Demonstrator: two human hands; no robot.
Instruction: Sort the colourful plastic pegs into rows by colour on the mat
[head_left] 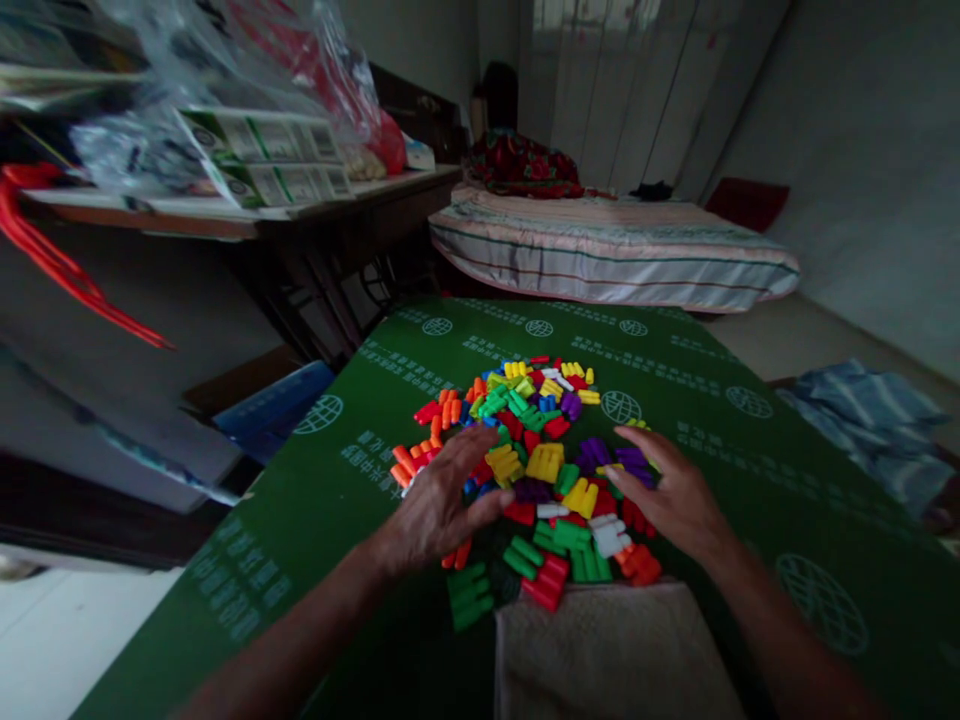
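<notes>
A heap of small plastic building pieces (536, 455) in red, orange, yellow, green, blue, purple and white lies on a green printed cloth (720, 400) covering a table. My left hand (439, 500) rests flat on the heap's left side, fingers spread over the pieces. My right hand (664, 490) lies on the heap's right side, fingers stretched toward purple pieces (600, 452). Neither hand visibly grips a piece. A beige cloth (607, 650) lies at the near edge between my forearms.
A bed (615, 245) with a striped cover stands beyond the table. At the left, a cluttered dark desk (300, 215) holds boxes and plastic bags. A blue crate (274, 405) sits below it. Blue fabric (870, 410) lies at the right.
</notes>
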